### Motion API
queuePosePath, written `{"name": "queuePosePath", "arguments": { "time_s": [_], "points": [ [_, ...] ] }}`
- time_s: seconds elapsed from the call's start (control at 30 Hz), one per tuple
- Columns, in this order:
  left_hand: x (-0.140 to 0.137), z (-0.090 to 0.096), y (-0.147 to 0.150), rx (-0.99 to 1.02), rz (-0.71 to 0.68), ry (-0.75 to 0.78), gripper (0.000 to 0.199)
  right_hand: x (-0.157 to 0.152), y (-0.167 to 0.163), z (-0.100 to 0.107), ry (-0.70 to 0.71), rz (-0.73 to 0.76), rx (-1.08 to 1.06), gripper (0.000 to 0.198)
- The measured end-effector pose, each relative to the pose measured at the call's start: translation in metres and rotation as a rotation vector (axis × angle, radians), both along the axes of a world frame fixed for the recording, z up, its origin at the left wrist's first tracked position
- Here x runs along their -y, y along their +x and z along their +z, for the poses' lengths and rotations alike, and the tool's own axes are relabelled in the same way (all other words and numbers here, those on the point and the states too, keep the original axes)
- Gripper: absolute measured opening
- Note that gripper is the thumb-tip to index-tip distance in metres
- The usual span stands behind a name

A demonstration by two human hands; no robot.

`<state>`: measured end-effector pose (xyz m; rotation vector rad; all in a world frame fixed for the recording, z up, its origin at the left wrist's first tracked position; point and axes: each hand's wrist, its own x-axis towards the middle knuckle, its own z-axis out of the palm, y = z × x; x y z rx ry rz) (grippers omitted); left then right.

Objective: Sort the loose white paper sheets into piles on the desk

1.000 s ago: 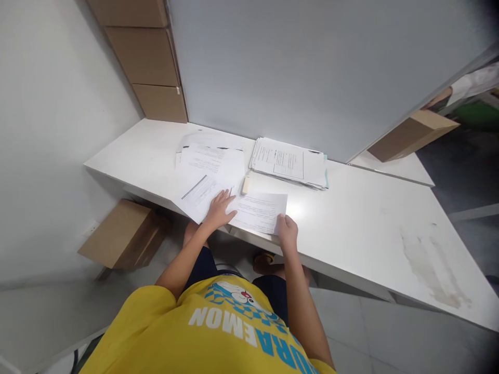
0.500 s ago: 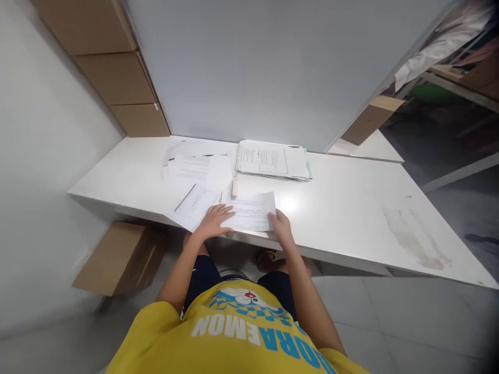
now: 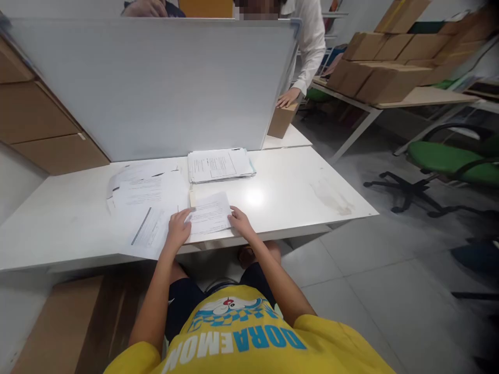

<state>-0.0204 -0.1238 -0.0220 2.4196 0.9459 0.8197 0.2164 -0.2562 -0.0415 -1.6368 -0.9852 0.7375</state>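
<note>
A printed paper sheet (image 3: 210,214) lies between my two hands near the front edge of the white table. My left hand (image 3: 179,227) is closed at its left edge, fingers bent over the margin. My right hand (image 3: 240,221) pinches the right edge between thumb and fingers. Just above the sheet's top left corner is a small cream-coloured block (image 3: 192,198), partly covered. Left of my left hand, a form with a dark bar (image 3: 146,235) overhangs the table's front edge. Loose printed pages (image 3: 140,189) are spread behind it.
A thick stack of papers (image 3: 220,165) sits before the upright white board (image 3: 156,88). Cardboard boxes (image 3: 47,119) stand at the left. Beyond the board, a co-worker's hand (image 3: 288,97) rests on a small carton (image 3: 281,122). A green chair (image 3: 448,161) is at the right.
The view has tilted up and swung right, bringing the co-worker and more boxes into sight. My left hand's spread fingers have drawn in at the sheet's left edge. The right hand keeps its pinch.
</note>
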Motion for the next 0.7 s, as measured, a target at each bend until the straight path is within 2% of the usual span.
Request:
{"name": "queuePosePath", "arguments": {
  "time_s": [0.13,0.23,0.43,0.6,0.7],
  "points": [
    [-0.003,0.012,0.050,-0.052,-0.013,0.085,0.056,0.001,-0.003,0.004,0.010,-0.022,0.012,0.046],
    [-0.002,0.007,0.073,-0.127,-0.013,0.105,0.055,0.001,-0.006,0.003,0.017,-0.035,0.036,0.045],
    [-0.001,-0.010,0.078,-0.175,0.013,0.145,0.056,0.002,-0.008,-0.001,0.028,0.002,0.096,0.040],
    [0.002,-0.008,0.077,-0.161,0.007,0.148,0.058,0.001,-0.007,-0.003,0.043,0.008,0.034,0.042],
    [0.004,-0.005,0.075,-0.082,0.000,0.133,0.055,0.000,-0.009,-0.006,0.066,-0.028,-0.031,0.049]
  ]
}}
